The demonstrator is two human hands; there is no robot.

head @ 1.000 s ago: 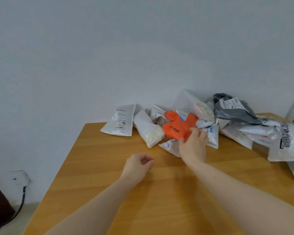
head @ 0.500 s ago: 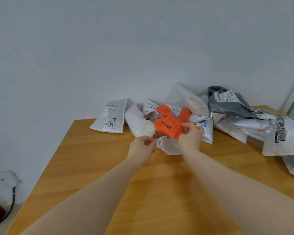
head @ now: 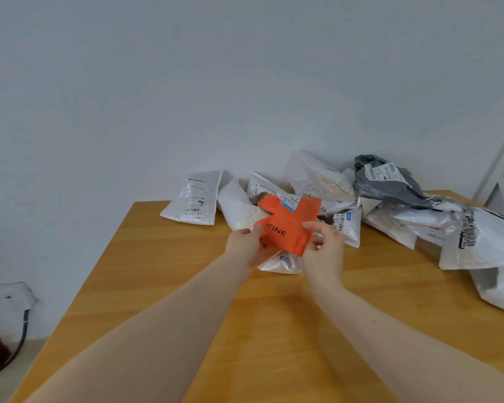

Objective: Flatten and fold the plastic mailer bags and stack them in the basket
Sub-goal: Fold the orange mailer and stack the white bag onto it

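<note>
A crumpled orange mailer bag (head: 288,225) with black lettering is lifted just above the pile at the back of the wooden table (head: 163,286). My left hand (head: 245,245) pinches its left edge and my right hand (head: 323,248) pinches its right edge. Behind and beside it lie several white mailer bags: one flat at the left (head: 192,197), one crumpled under the orange bag (head: 280,261), a grey one (head: 390,184) at the back right, and a large white one with black print (head: 483,242) at the right. No basket is in view.
A white wall rises directly behind the table. A wall socket (head: 10,298) with a black cable sits low at the left, beside a dark object at the frame's edge. A white frame (head: 501,170) stands at the far right.
My left hand moved forward from the table and took hold of the orange bag's left edge. Both hands have lifted the orange bag slightly off the pile.
</note>
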